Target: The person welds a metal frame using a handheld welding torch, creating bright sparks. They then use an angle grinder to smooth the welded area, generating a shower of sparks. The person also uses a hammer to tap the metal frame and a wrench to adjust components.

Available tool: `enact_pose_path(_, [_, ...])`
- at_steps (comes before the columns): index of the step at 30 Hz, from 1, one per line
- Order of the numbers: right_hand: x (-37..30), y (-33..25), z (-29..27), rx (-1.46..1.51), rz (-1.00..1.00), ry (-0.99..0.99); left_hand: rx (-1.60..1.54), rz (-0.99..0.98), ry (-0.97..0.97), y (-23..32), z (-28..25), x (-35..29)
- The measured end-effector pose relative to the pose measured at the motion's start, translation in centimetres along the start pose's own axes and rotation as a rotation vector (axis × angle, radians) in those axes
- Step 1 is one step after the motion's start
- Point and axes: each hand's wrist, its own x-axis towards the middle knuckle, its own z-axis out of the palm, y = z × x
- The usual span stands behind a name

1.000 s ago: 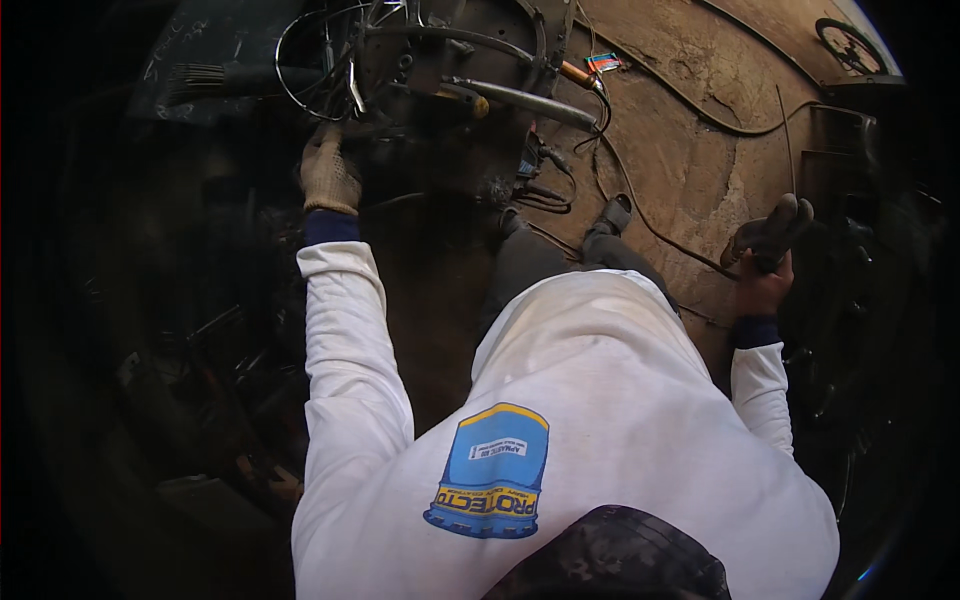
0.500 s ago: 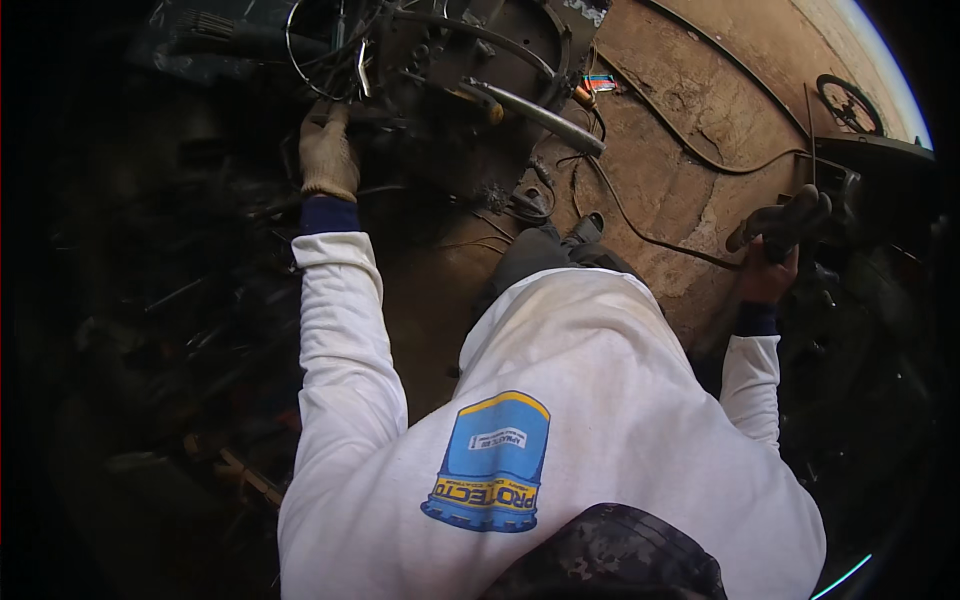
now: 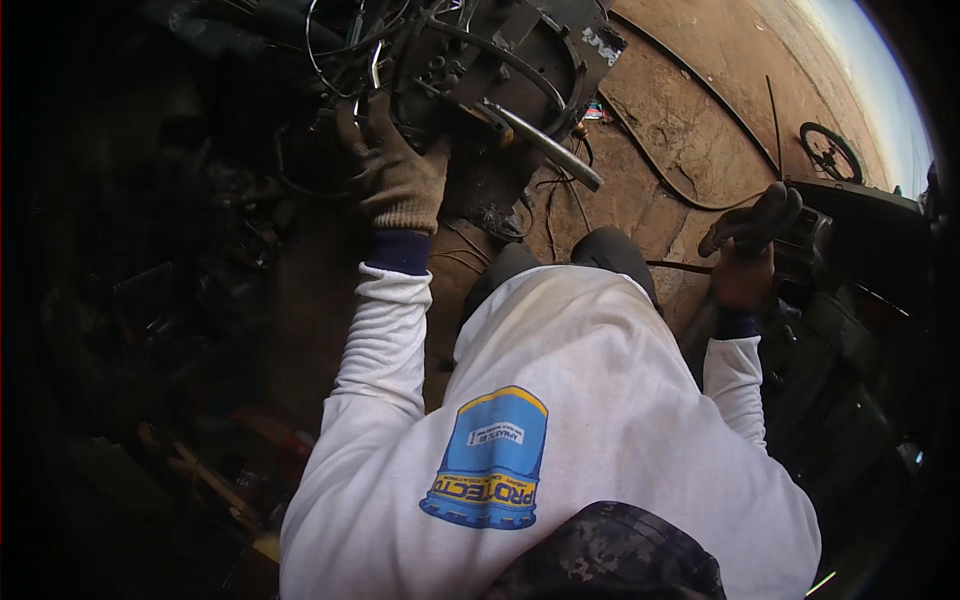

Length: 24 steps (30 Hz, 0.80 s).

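Note:
My left hand (image 3: 395,170), in a brown knit glove, reaches to the near edge of a dark metal workbench (image 3: 480,130). Its fingers are apart, with the thumb out to the right, and the fingertips lie close to a tangle of thin metal rods and a wire ring (image 3: 312,50). I see nothing held in it. Far to the right, my right hand (image 3: 743,275) is blurred and looks bare and closed. From it rises a dark grey, finger-lobed thing like a glove (image 3: 755,218); whether it is held or partly worn is unclear.
On the workbench are a curved metal bar (image 3: 520,60), several nuts (image 3: 440,70) and a light metal bar (image 3: 545,145) jutting toward me. Cables (image 3: 690,175) cross the brown floor. A wheel (image 3: 830,152) stands far right. Dark clutter fills the left side.
My left hand has moved right and come nearer, and its thumb now stands out. My right hand has shifted slightly left with the grey thing. The view has turned a little.

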Motion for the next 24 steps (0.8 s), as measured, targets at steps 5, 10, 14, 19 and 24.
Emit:
enact_pose_path(5, [3.8, 1.5, -0.2, 0.063, -0.088, -0.120, 0.032, -0.131, -0.022, 0.4, 1.5, 0.0])
enact_pose_path(10, [8.7, 4.4, -1.3, 0.119, -0.086, -0.284, 0.398, -0.234, 0.019, 2.6, -0.2, 0.8])
enact_pose_path(14, [13.0, 7.2, -1.6, 0.180, -0.083, -0.317, 0.310, -0.431, 0.304, 3.1, -3.5, -0.5])
enact_pose_path(19, [19.7, 6.5, 0.0, 0.472, -0.039, -0.429, 0.315, -0.622, 0.406, 4.7, -5.8, -7.7])
enact_pose_path(24, [29.6, -0.1, 1.1, 0.677, -0.095, -0.647, 0.235, -0.816, 0.370, 4.2, -3.5, -17.2])
